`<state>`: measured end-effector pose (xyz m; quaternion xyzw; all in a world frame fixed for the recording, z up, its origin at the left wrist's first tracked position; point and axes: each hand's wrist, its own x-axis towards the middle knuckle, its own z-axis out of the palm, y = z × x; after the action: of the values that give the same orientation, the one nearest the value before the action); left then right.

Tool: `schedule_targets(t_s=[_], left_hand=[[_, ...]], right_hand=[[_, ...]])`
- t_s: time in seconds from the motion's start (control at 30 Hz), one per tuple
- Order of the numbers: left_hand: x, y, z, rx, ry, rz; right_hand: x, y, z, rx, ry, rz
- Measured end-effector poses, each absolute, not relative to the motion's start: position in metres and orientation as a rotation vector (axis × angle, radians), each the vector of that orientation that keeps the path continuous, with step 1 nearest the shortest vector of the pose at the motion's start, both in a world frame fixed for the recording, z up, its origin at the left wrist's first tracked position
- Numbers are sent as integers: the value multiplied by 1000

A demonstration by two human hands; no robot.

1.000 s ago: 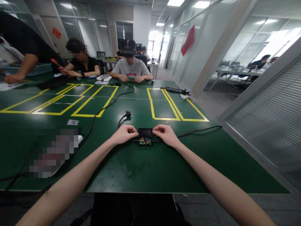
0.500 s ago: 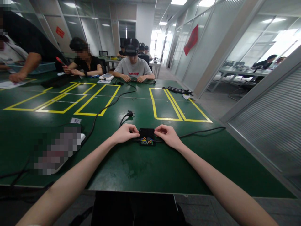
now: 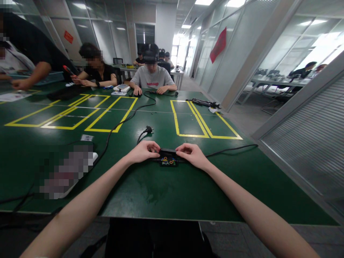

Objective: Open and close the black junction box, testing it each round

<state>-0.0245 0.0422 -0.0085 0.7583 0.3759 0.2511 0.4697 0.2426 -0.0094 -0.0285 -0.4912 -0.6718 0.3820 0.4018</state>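
Note:
A small black power adapter (image 3: pixel 167 158) lies on the green table (image 3: pixel 166 193) in front of me, its casing open so that a circuit board with coloured parts shows. My left hand (image 3: pixel 143 151) grips its left end with curled fingers. My right hand (image 3: pixel 191 154) pinches its right end and the black lid on top. A black cable (image 3: pixel 231 148) runs off to the right, and a plug (image 3: pixel 147 129) on a short lead lies just behind the adapter.
Yellow tape rectangles (image 3: pixel 188 120) mark the table beyond. A long black cord (image 3: pixel 118 123) crosses to a person in a grey shirt (image 3: pixel 152 79) opposite. Other people work at the far left. A blurred object (image 3: pixel 66 170) sits at my left; a black tool (image 3: pixel 204 104) lies far right.
My hands have closed in a little on the adapter and the black lid sits lower over the board. The person opposite has moved a hand to the left.

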Motion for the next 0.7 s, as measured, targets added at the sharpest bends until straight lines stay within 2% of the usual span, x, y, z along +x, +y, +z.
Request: schedule_targets(t_s=[0.33,0.7], left_hand=[[-24,42,-11,1637,877,592],[-25,41,-8,1611,828,570]], right_hand=[[238,-12,-24,-1167,-1577,972],[239,-12,-24,-1215,-1609,1157]])
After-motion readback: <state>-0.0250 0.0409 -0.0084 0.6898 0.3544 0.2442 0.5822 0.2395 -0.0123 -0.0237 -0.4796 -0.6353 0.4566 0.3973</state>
